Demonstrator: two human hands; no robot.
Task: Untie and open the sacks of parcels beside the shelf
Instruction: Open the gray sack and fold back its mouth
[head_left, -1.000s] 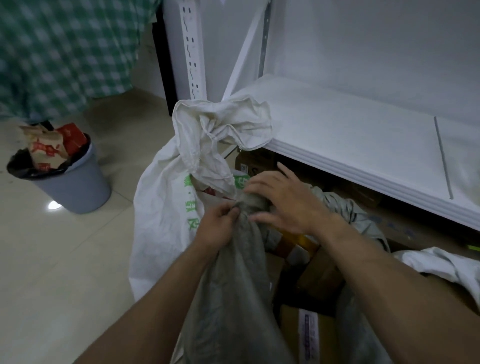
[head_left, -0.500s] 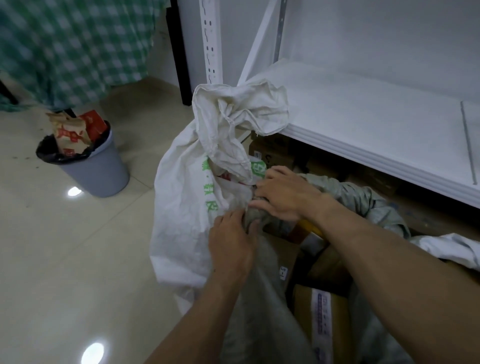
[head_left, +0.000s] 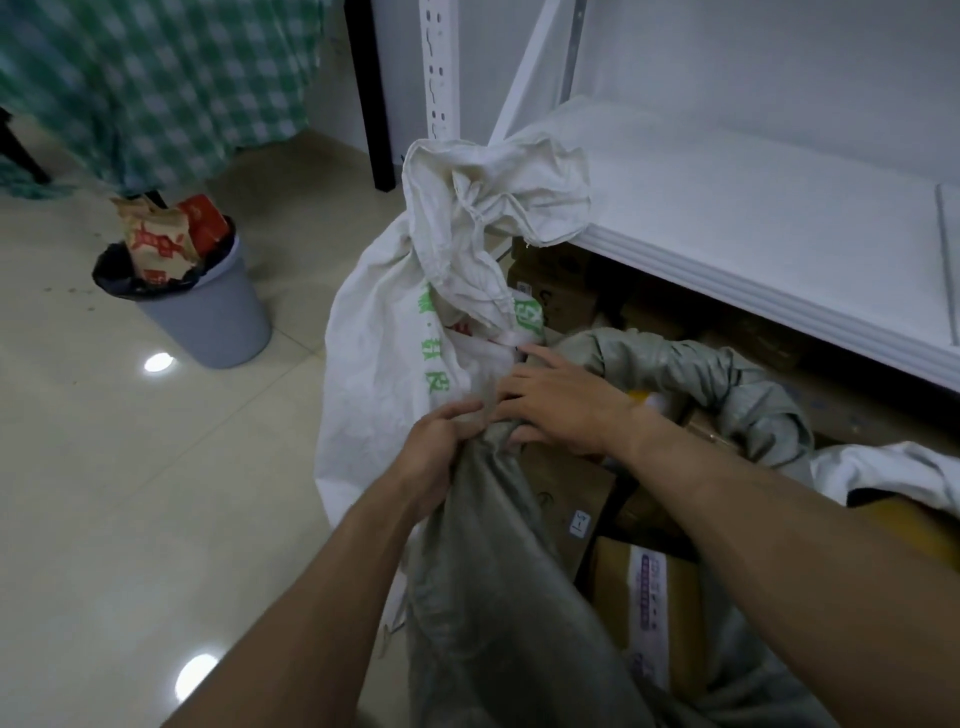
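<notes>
Grey sack (head_left: 498, 571) — on floor (head_left: 156, 493) beside shelf (head_left: 727, 218), neck bunched. Left hand (head_left: 436, 447) clenched round neck; right hand (head_left: 561, 405) flat-fingered against it. Step, likely: loosening tie, itself hidden. Next — pick knot free, spread mouth.

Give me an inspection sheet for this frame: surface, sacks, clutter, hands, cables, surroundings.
Surface: glossy tiled floor, lamp glare spots.
Job's things: white sack neck bunched, looks tied, against the shelf; grey sack bunched at top; boxed parcels showing beside it.
Clutter: grey bin stuffed with paper bags.
Hands: left hand grips the grey sack's neck; right hand fingers on it, grip unclear.
Cables: nothing seen.
Surroundings: green checked cloth.
</notes>
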